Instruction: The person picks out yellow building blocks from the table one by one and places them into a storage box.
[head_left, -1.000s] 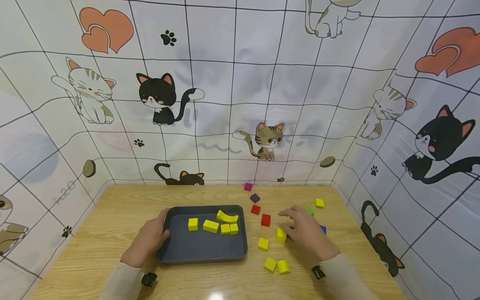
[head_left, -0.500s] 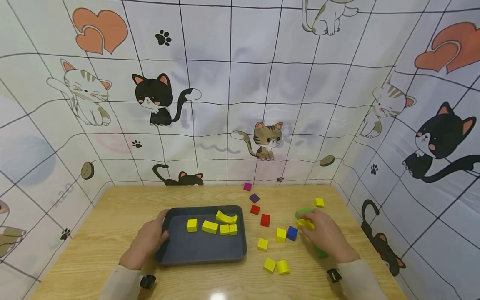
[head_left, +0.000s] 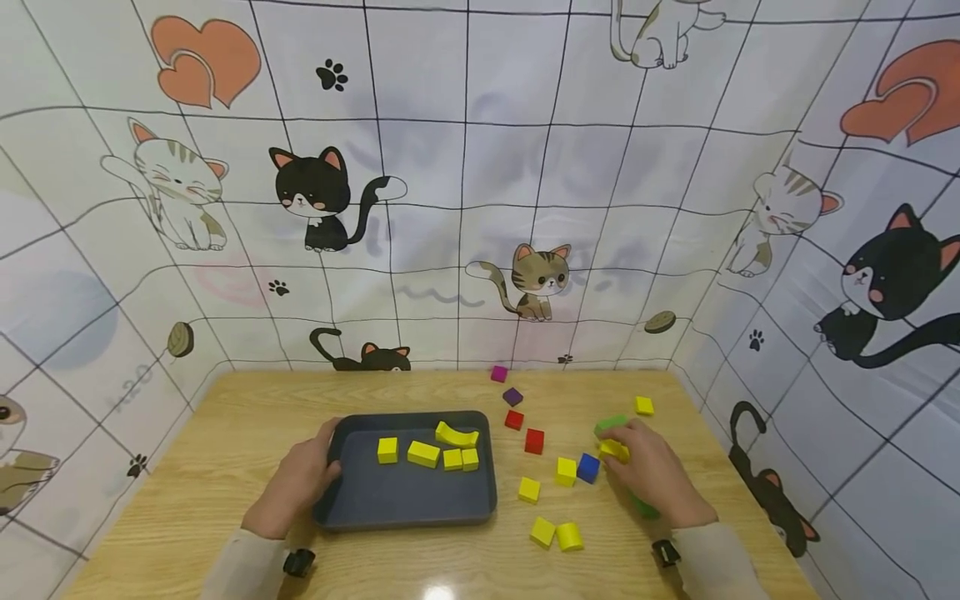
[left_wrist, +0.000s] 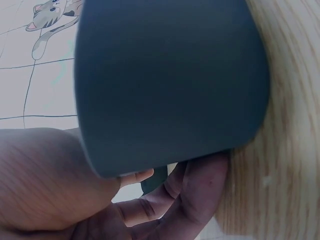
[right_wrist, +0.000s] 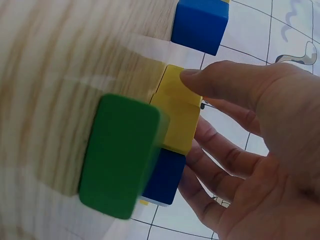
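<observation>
The left hand (head_left: 296,479) grips the left rim of a dark grey tray (head_left: 397,504). In the left wrist view its thumb lies over the tray wall (left_wrist: 170,85) and its fingers curl below. Inside the tray lie several yellow blocks (head_left: 423,454), one of them arched. On the right side of the table, the right hand (head_left: 651,471) pinches a yellow block (right_wrist: 182,82) between thumb and fingers. Right by it are another yellow face (right_wrist: 175,122), a blue block (right_wrist: 167,175) and a green block (right_wrist: 122,157). The palm hides part of this group in the head view.
Between tray and right hand lie red blocks (head_left: 534,442), loose yellow blocks (head_left: 543,532) and a blue block (head_left: 588,468). Purple (head_left: 513,397) and magenta (head_left: 498,374) blocks lie near the back edge. A yellow block (head_left: 644,406) lies at the back right. Cat-printed sheets surround the table.
The right hand has moved to the right, away from above the blue block, onto a yellow block beside the green one. The left hand has stayed on the tray.
</observation>
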